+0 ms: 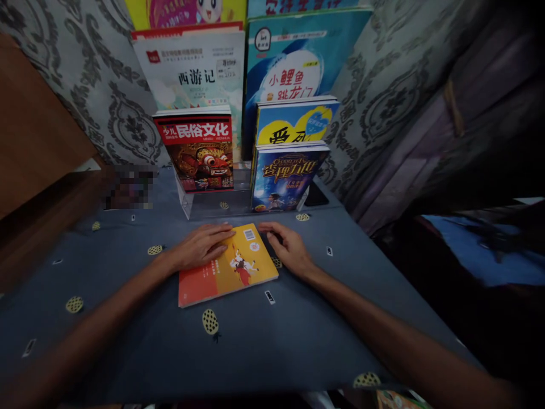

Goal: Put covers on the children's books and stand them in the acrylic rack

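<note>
A thin orange and yellow book (227, 270) lies at a slant on the blue tablecloth, with a small white figure and a barcode on its upturned cover. Across its upper left part rests my left hand (204, 245), open, fingers stretched out over the cover. My right hand (289, 247) is by the book's upper right corner, its fingers loosely bent and apart with nothing held; whether a fingertip touches the book I cannot tell. Just beyond both hands stands a clear plastic book rack (213, 203).
Several books stand in the rack, among them a red and black book (202, 153) and a dark blue book (287, 179). A dark flat object (317, 194) lies right of the rack. Patterned curtains (131, 111) hang behind. The tablecloth (140, 346) has pineapple prints.
</note>
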{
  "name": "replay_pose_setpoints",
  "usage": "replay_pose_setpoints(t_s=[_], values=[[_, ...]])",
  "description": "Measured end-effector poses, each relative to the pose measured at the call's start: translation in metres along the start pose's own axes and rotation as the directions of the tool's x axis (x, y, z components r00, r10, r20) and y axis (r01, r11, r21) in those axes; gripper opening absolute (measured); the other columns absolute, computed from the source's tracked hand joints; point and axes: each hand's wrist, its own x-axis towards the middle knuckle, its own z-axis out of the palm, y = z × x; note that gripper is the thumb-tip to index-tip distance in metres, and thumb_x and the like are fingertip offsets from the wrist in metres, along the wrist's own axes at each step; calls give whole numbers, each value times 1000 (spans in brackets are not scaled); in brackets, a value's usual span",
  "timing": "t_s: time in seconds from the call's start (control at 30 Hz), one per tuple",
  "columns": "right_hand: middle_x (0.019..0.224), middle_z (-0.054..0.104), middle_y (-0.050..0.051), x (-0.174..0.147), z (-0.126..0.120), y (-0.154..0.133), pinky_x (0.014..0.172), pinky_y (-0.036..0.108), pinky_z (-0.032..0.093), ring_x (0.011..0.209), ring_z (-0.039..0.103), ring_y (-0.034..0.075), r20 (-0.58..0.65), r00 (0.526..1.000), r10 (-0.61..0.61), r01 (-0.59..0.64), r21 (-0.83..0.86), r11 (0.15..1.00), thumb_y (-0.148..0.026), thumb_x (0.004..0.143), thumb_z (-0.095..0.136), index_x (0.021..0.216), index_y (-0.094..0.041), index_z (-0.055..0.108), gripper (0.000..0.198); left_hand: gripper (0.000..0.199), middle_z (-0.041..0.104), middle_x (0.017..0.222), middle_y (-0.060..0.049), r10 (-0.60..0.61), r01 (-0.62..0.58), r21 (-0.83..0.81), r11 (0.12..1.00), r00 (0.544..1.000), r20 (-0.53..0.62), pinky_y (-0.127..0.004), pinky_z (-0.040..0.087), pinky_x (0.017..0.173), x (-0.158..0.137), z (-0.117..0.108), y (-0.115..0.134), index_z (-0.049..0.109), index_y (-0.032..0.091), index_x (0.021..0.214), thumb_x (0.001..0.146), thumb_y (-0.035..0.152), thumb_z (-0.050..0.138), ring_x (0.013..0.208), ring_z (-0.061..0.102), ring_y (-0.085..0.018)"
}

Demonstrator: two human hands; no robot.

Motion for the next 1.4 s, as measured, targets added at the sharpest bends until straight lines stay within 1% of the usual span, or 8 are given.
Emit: replay_pose_setpoints(t_s=[0.1,0.33,0.57,0.97,1.03,1.17,1.3,1.4], values=[[116,74,8,3,3,8,96,42,52,109,69,23,18,999,-35,35,-6,999,-17,91,44,120,-20,64,35,49,49,152,-11,-2,2,68,998,1000,7,-45,34,118,17,4,8,47,17,147,103,37,36,145,40,-23],[122,72,9,2,3,16,102,43,49,115,66,21,79,995,-60,56,50,997,-14,93,42,125,-19,59,36,52,48,152,-14,49,-48,77,996,999,-3,-47,34,119,49,15,27,48,12,145,104,41,35,145,40,-25],[122,71,10,0,1,16,99,42,50,113,66,22,67,998,-9,4,67,998,-15,94,42,129,-18,57,37,48,53,148,-14,117,-115,45,992,991,-58,-49,38,117,47,16,45,53,15,142,105,38,35,140,46,-25],[116,74,7,-6,-4,9,96,38,52,109,68,20,45,999,-16,11,96,995,-17,96,41,126,-19,58,34,48,60,139,-14,251,-254,36,966,965,78,-48,46,111,34,2,93,54,14,139,102,44,43,134,52,-28],[117,73,6,-8,-5,6,98,38,51,110,67,20,28,999,-24,20,117,993,-16,96,42,125,-19,59,34,45,60,138,-15,236,-241,80,967,970,64,-49,47,109,32,4,99,53,14,138,103,41,43,132,54,-29],[115,74,6,-14,-6,-1,98,37,51,109,68,19,16,1000,-20,17,187,982,-18,96,42,124,-18,61,34,37,62,129,-16,124,-128,185,974,992,30,-50,52,100,30,12,112,54,15,133,104,33,40,122,59,-31],[113,75,5,-26,-11,-2,99,36,51,110,68,18,71,997,-32,15,231,973,-20,97,43,120,-19,64,30,36,62,128,-19,59,-48,276,960,998,-31,-49,52,99,27,19,121,55,12,131,103,28,40,123,57,-33],[112,75,5,-36,-18,0,98,35,52,109,69,18,110,993,-43,10,278,960,-22,98,44,120,-18,64,30,35,63,129,-20,55,-35,301,953,997,-60,-49,52,99,25,23,121,56,12,128,102,31,40,123,57,-33]])
